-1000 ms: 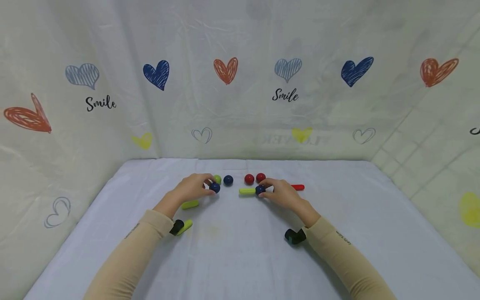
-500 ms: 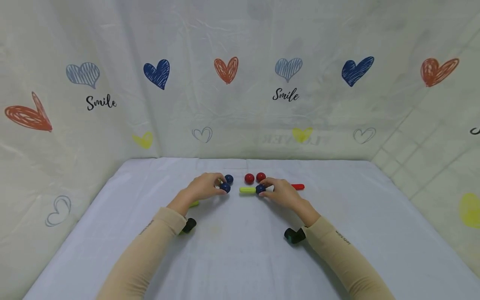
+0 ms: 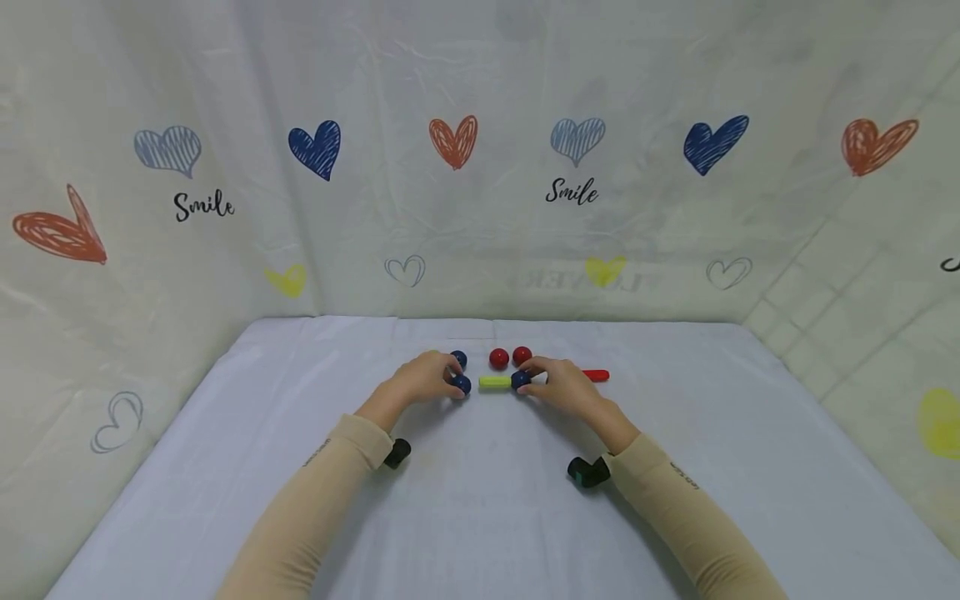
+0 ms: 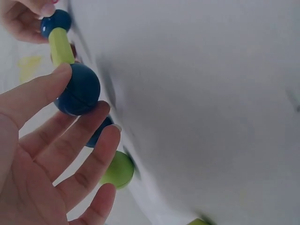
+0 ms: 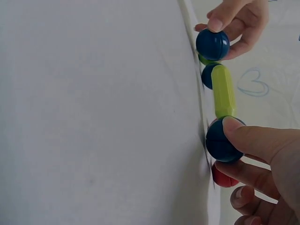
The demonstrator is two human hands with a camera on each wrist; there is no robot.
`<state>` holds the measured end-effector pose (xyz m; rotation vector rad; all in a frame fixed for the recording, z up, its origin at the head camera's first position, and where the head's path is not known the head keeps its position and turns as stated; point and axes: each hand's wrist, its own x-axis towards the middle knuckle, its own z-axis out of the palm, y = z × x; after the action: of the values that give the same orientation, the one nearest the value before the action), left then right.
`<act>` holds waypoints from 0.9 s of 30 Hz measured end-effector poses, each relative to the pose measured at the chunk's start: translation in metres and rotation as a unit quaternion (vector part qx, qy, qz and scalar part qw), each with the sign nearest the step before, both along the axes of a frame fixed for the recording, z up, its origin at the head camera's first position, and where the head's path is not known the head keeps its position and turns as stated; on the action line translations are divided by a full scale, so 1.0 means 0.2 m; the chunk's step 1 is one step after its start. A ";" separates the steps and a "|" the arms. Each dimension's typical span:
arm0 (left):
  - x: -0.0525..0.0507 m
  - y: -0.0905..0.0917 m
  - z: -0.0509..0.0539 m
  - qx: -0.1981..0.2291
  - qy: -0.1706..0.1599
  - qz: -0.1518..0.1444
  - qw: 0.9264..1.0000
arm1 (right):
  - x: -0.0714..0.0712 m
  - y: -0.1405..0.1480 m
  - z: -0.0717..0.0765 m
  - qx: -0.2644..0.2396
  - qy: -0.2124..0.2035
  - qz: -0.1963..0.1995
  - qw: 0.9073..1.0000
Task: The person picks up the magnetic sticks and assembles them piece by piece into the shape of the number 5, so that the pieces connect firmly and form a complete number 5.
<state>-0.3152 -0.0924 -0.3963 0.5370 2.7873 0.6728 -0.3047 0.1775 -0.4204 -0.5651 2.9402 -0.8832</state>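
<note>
Both left hand (image 3: 426,377) and right hand (image 3: 564,386) pinch, fingers part-closed, glossy blue plastic-looking balls (image 3: 521,380); apparent joining next requires aligning the left ball (image 3: 462,384) with the yellow-green plastic-looking rod (image 3: 494,382).

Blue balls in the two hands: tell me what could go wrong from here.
The left hand pinches a round ball, which might slip and roll away. The green rod juts from the ball in the right hand and could detach. The left hand might also bump the third blue ball close behind it.
</note>
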 end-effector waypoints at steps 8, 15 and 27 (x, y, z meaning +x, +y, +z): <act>0.00 0.01 -0.01 0.000 -0.006 0.009 1.000 | 0.01 -0.02 0.01 0.003 -0.005 0.002 1.000; -0.01 0.02 0.00 0.010 -0.008 0.011 1.000 | 0.00 -0.04 0.01 0.011 0.007 0.011 1.000; -0.02 0.03 0.01 -0.007 -0.003 0.007 1.000 | -0.01 -0.05 0.00 0.007 0.004 0.010 1.000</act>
<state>-0.3182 -0.0867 -0.3953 0.5117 2.7901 0.6575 -0.3058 0.1674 -0.4212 -0.5965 2.9398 -0.8595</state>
